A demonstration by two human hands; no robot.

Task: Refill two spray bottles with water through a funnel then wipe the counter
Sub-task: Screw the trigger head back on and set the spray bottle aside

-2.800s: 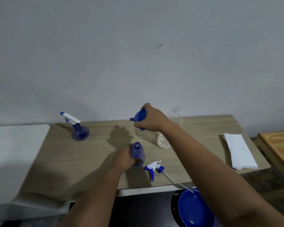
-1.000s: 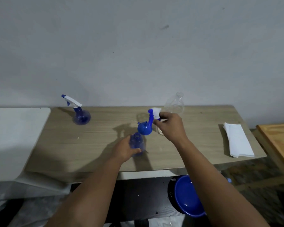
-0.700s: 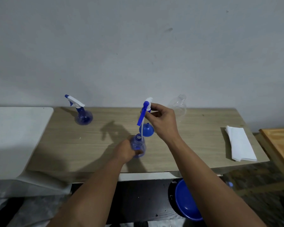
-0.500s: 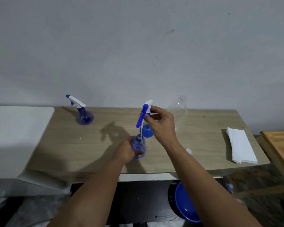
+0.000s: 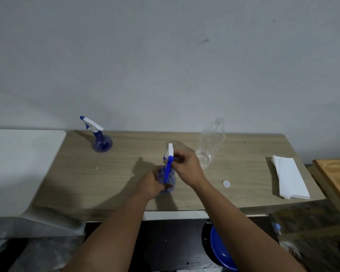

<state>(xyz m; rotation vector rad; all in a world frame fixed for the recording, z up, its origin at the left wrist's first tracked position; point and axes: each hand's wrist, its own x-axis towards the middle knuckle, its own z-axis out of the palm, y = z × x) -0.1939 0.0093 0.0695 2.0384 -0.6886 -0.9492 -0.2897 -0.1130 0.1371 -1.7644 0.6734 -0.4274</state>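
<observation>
Now that the trigger sprayer head (image 5: 169,154) is lowered onto the neck of the near blue spray bottle (image 5: 166,178), where half a second ago it was held clear above with the dip tube only entering, this bottle is judged to be past filling and at the capping stage. The right hand (image 5: 185,169) is closed on the sprayer head, fingers pinched around its collar. The left hand (image 5: 151,182) is wrapped around the bottle body, steadying it on the wooden counter (image 5: 126,173). Whether the collar is threaded yet cannot be told.

Blue funnel: seen behind the bottle earlier, now hidden behind the hands or gone from view.

Containers, placed relative to the held bottle:
- Held bottle: blue tinted, water level not readable behind the fingers.
- Second spray bottle (image 5: 101,143): far left, near the wall, sprayer fitted, upright; fill level not readable.
- Clear plastic water bottle (image 5: 210,144): just right and behind, uncapped, appears nearly empty.
- White cap (image 5: 226,183): to the right, lying on the counter.
- Folded white cloth (image 5: 289,177): far right, untouched, so wiping is judged not yet started.
- Blue bowl (image 5: 220,250): below right, under the counter edge; contents not visible.
</observation>
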